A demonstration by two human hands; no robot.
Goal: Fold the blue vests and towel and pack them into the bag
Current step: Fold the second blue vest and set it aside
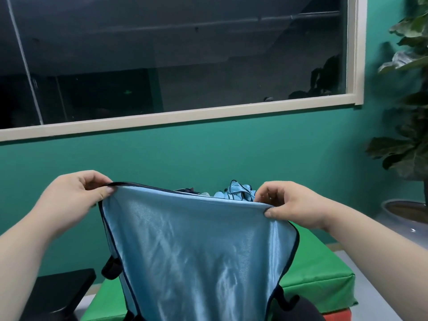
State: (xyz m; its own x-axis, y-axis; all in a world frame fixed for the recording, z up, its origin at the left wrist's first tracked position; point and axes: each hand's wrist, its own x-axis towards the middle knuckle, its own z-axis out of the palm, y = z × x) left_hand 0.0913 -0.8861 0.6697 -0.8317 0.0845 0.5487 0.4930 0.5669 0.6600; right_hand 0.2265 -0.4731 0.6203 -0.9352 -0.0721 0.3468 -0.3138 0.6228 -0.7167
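Teal wall [208, 154] filled the background, with a wide dark window [173, 54] in a pale frame above it. A leafy plant [407, 112] stood at the right in a grey pot [403, 218]. Below lay a green mat [319, 279], with a strip of red [338, 315] under its near right edge, and a black seat [58, 295] sat low at the left.

Both hands held one blue vest [196, 251] up in front of the camera, spread wide between them. The left hand [76, 195] pinched the top left corner, thumb pressed against curled fingers over the dark trim. The right hand [289, 205] gripped the top right corner, thumb on the near side and fingers curled behind the edge. The top edge ran taut from hand to hand, dipping slightly toward the right. The shiny mesh cloth hung down over the mat, narrowing toward the bottom, where it left the frame.

Behind the top edge, a crumpled pile [236, 193] of more light blue cloth with dark trim showed between the hands. Dark straps [111, 269] poked out on either side of the hanging vest; whether they belonged to the bag could not be told.
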